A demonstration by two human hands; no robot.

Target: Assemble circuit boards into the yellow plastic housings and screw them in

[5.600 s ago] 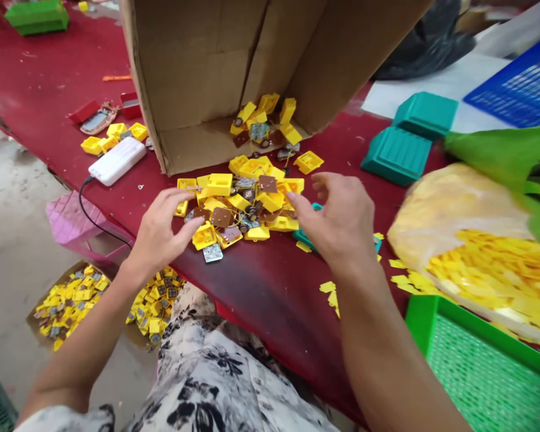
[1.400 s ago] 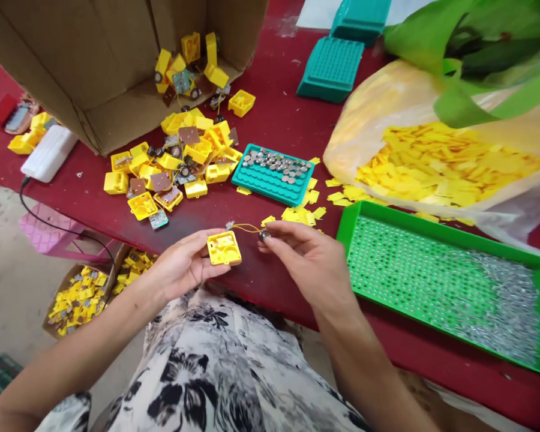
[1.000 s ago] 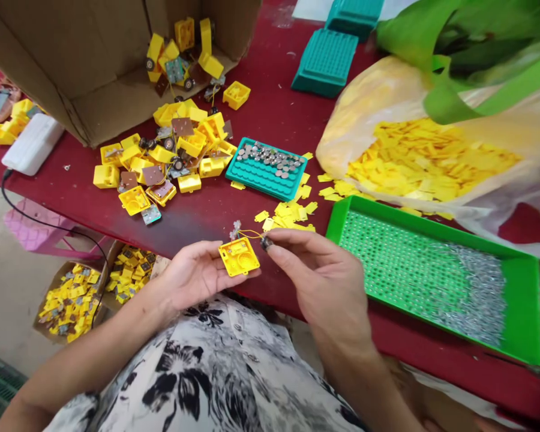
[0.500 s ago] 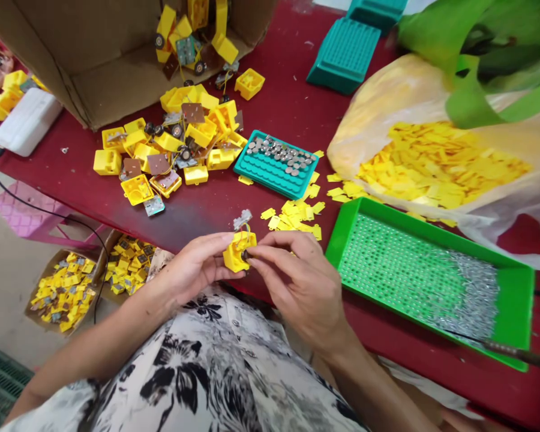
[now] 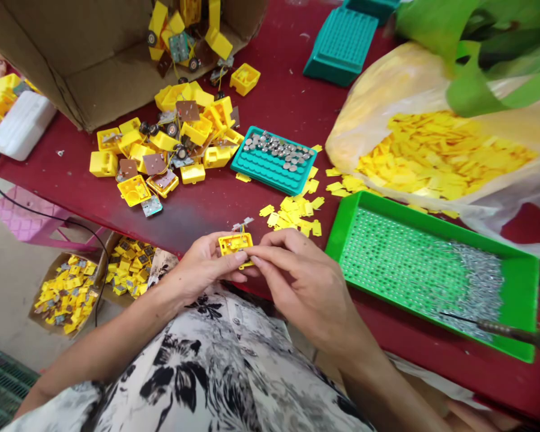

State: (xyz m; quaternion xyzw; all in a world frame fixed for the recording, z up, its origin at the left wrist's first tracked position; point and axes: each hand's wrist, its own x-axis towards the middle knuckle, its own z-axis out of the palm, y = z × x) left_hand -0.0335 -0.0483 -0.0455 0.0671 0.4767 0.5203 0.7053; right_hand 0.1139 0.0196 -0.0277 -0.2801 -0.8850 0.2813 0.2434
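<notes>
My left hand [image 5: 201, 266] holds a small yellow plastic housing [image 5: 235, 243] between thumb and fingers, just above my lap. My right hand [image 5: 302, 277] presses its fingertips against the housing's lower right edge. A thin wire with a small metal-and-plastic piece [image 5: 242, 224] sticks out above the housing. Whatever lies under my right fingertips is hidden. Farther off, a loose heap of yellow housings and brown circuit boards [image 5: 162, 150] lies on the red table [image 5: 234, 222].
A teal tray of button cells [image 5: 273, 160] and loose yellow tags [image 5: 296, 215] lie nearby. To the right are a green tray of metal pieces [image 5: 427, 270], a soldering iron [image 5: 513, 332] and a bag of yellow tags [image 5: 414, 144]. A cardboard box [image 5: 67, 66] stands at the back.
The housing has turned in my left hand, and my right hand has closed in against it. The small round part it held is now hidden. A dark rod-shaped tool has entered at lower right.
</notes>
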